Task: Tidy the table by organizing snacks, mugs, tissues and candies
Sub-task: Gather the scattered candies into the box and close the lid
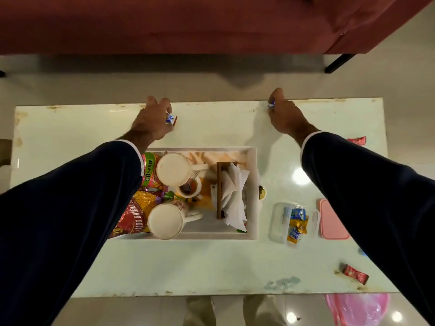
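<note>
My left hand (150, 123) reaches to the table's far edge and pinches a small blue-and-white candy (171, 119). My right hand (283, 116) is also at the far edge and pinches another blue candy (271, 105). A white tray (253, 196) in the middle holds two white mugs (174, 169) (166, 221), a small cup (188, 188), snack packets (135, 215) and a wooden tissue holder with tissues (231, 196). A clear plastic box (280, 222) to the right holds several candies (297, 218). Red candies lie at the near right (354, 274) and at the right edge (357, 140).
A pink lid (332, 220) lies beside the clear box. The pale table (211, 262) has worn edges. A red sofa (188, 22) stands beyond it and a pink plastic bag (357, 307) lies on the floor at the near right.
</note>
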`<state>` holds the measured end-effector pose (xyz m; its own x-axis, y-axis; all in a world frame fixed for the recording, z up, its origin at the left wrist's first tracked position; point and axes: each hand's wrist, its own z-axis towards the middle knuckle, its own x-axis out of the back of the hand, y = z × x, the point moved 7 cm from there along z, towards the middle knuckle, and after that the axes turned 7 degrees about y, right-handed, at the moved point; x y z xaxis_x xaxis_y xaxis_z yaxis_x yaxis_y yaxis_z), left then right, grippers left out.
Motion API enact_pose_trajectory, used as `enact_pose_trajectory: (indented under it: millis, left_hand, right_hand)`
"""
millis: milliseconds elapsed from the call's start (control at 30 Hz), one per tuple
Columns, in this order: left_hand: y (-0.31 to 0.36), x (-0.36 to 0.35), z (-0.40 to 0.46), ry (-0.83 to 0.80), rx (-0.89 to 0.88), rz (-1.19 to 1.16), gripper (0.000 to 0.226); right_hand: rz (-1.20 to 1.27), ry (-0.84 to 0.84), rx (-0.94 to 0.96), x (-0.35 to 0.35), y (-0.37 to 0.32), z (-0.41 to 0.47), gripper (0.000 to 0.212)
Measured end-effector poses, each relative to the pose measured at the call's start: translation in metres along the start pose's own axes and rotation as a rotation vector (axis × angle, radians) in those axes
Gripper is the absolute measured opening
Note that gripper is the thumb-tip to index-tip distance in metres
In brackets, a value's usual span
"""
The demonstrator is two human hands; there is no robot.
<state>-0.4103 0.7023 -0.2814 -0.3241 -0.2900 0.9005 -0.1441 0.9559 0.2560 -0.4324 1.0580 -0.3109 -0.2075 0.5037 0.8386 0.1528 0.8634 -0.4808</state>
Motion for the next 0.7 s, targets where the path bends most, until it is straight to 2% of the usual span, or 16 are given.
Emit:
enact_pose_trajectory:
  millis: [133,200,267,400,500,567,633,700]
  left_hand:
    - [0.006,-0.007,-0.004,0.02,-0.084,0.107,0.031]
    - [0.006,-0.01,-0.007,0.008,-0.097,0.212,0.032]
    - [0.01,-0.008,-0.014,0.033,-0.068,0.21,0.034]
    - [0.038,0.011,-0.035,0.2,0.023,-0.21,0.03]
    - [0.084,0.027,-0.065,0.263,-0.047,-0.432,0.024]
    - [0.119,0.029,-0.088,0.179,-0.078,-0.595,0.018]
    - [0.156,0.021,-0.118,-0.015,-0.087,-0.771,0.01]
    - [0.192,0.006,-0.151,-0.226,-0.104,-0.951,0.005]
  right_hand:
    - [0.017,0.023,-0.024,-0.002,0.007,-0.001,0.018]
    - [0.046,0.008,-0.059,-0.003,0.009,-0.002,0.021]
    - [0.087,-0.026,-0.124,-0.002,0.01,-0.007,0.024]
    - [0.361,-0.031,-0.328,0.008,0.009,-0.038,0.013]
    - [0.673,0.009,-0.432,0.027,0.005,-0.078,0.009]
    - [0.889,-0.018,-0.49,0.039,0.007,-0.109,0.018]
    - [1.002,-0.074,-0.539,0.05,0.015,-0.145,0.027]
    - [1.039,-0.116,-0.576,0.057,0.025,-0.181,0.025]
